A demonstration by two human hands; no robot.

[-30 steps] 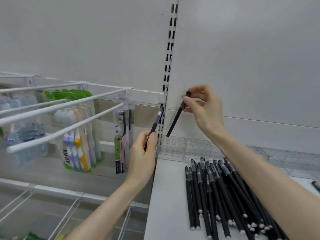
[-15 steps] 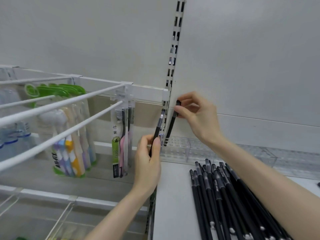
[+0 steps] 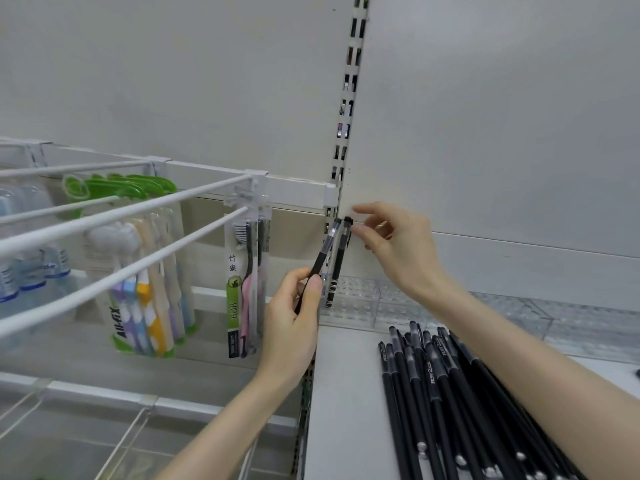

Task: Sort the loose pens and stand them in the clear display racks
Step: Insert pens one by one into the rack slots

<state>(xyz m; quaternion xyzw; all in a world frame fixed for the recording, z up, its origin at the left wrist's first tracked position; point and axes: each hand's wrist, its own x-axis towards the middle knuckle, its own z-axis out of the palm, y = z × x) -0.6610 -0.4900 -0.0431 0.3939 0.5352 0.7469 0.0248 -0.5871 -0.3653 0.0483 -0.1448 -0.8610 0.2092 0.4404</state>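
At the far left, toothbrush packs (image 3: pixel 152 271) hang from white hooks (image 3: pixel 121 216). Next I have the left hand (image 3: pixel 294 323) gripping one black pen (image 3: pixel 325 249), held tilted. Just beside it a second pen (image 3: pixel 340 261) stands in the clear rack (image 3: pixel 363 299) at the back of the shelf (image 3: pixel 343 393). My right hand (image 3: pixel 398 251) hovers with fingers uncurled, thumb by that pen's cap; I cannot tell if they touch. Loose pens (image 3: pixel 450 393) lie piled on the shelf.

You face pale-grey back panels (image 3: pixel 173 81) split by a slotted metal upright (image 3: pixel 349 95). To your left, white display hooks (image 3: pixel 194 235) jut from a white crossbar (image 3: pixel 298 194), toothbrush packs (image 3: pixel 244 278) hanging beneath. To your right lies a flat white shelf (image 3: pixel 343 393), all under soft, even light.
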